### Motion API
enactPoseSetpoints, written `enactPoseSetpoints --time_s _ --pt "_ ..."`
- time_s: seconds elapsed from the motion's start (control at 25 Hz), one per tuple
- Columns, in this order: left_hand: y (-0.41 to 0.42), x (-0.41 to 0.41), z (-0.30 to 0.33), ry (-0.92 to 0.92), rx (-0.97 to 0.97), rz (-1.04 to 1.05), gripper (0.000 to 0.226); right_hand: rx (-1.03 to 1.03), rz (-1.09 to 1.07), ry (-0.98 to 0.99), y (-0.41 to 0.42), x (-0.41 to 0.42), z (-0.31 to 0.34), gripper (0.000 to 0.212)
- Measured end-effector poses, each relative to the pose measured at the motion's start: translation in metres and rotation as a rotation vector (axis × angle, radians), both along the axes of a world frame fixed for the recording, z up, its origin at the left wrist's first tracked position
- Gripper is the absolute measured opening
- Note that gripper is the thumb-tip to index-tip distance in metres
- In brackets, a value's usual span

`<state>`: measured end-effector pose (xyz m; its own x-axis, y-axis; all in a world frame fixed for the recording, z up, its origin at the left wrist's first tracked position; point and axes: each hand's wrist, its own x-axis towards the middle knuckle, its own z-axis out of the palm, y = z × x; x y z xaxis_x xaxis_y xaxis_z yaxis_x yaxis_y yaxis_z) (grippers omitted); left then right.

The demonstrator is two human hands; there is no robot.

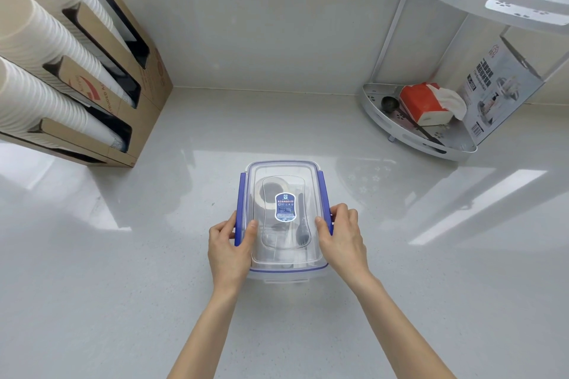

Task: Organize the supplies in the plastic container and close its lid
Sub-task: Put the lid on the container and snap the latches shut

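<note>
A clear plastic container (286,271) stands on the grey counter at the centre, its transparent lid (283,175) lying on top with a blue label in the middle. Through the lid I see a roll of tape (271,192) and a dark utensil (303,231) inside. Blue latches run along both long sides. My left hand (229,244) grips the left blue latch (241,194), thumb on the lid. My right hand (341,232) grips the right blue latch (323,191) the same way.
A cardboard dispenser (123,77) holding stacks of white paper cups (40,40) stands at the left. At the back right, a white corner rack (431,138) carries a red tissue pack (426,101), a dark scoop and a printed box. The wall runs along the back.
</note>
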<state>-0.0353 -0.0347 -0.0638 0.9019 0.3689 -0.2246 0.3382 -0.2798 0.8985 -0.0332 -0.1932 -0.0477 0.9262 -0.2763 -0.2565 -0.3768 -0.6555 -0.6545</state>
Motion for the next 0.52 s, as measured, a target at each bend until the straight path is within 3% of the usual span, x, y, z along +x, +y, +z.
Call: enactPoseSetpoints --time_s 0.52 --pt "0.0018 -0.0007 -0.003 -0.063 -0.019 -0.001 0.042 0.047 -0.052 -0.034 0.0033 -0.0029 -0.0012 0.031"
